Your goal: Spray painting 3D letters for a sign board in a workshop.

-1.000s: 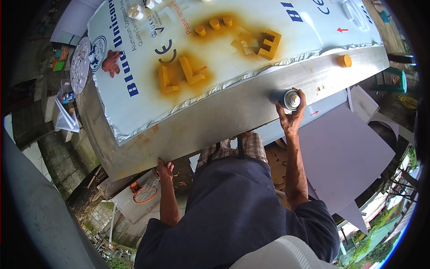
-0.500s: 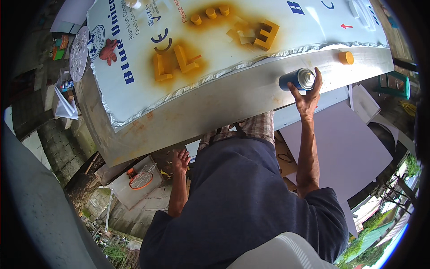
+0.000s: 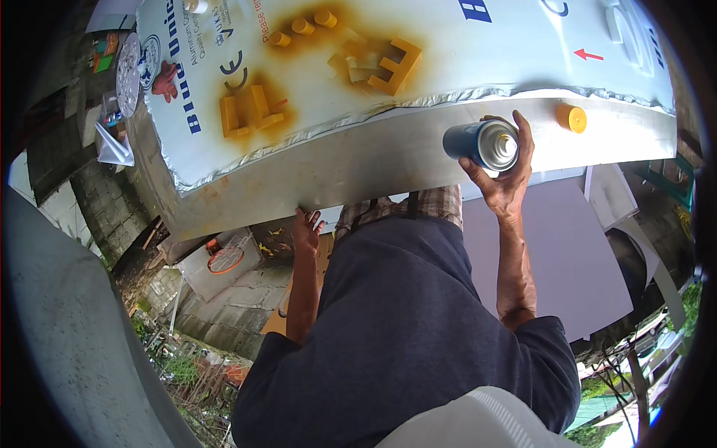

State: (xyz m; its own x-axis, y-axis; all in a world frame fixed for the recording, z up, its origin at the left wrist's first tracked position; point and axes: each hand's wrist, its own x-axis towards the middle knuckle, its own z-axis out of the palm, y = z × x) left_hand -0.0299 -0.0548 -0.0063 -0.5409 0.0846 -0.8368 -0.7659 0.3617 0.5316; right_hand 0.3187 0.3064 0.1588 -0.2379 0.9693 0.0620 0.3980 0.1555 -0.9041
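A blue spray can is gripped around its body by my right hand, tilted so its pale nozzle end faces me, over the near edge of the metal table. Close by to the right, an orange-yellow cap stands on the table. My left hand is empty at the table's front edge, its fingers loosely apart. Farther off, yellow-painted letter-shaped pieces and several small yellow cylinders rest on a white printed sheet, with brownish-yellow overspray around them.
The bare metal table runs along the sheet's crinkled near edge. A reddish piece and a speckled round plate are at the far left. Pale panels lean below right. A basketball hoop is down at the left.
My right hand has lifted the spray can toward me, and it looks larger. My left hand has risen to the table edge. The whole view has shifted slightly.
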